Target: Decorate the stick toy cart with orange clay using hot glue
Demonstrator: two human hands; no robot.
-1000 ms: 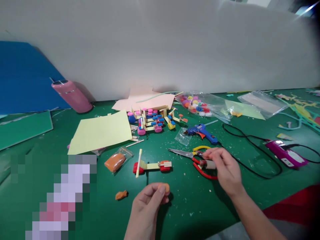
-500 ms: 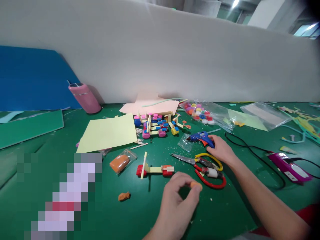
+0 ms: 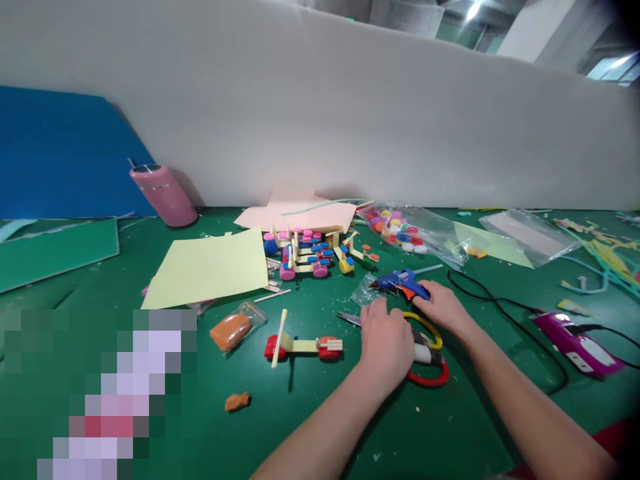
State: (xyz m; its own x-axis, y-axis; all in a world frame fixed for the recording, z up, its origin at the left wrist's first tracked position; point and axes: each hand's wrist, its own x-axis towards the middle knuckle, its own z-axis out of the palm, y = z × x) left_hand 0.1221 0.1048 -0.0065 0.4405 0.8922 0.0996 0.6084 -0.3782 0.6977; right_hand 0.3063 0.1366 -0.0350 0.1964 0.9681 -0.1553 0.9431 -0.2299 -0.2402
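My right hand (image 3: 443,309) is closed on the handle of the blue hot glue gun (image 3: 396,280), which lies on its side with its nozzle to the left. My left hand (image 3: 386,343) is over the scissors (image 3: 429,380), its fingers curled close to the glue gun. The small orange clay piece it pinched a moment earlier is now hidden behind the fingers. Left of this hand stands a small stick car (image 3: 303,346) with red clay wheels. A lump of orange clay (image 3: 237,401) and a bag of orange clay (image 3: 231,333) lie further left.
Several finished stick cars (image 3: 306,257) stand at the back, beside a yellow sheet (image 3: 210,270). A bag of colourful caps (image 3: 395,230) lies behind the glue gun. A purple power box (image 3: 575,343) with black cables is at the right. A pink tumbler (image 3: 167,197) leans at the back left.
My left hand has moved forward from the front of the table to over the scissors, near the glue gun, turning its back to me. My right hand stays on the glue gun.
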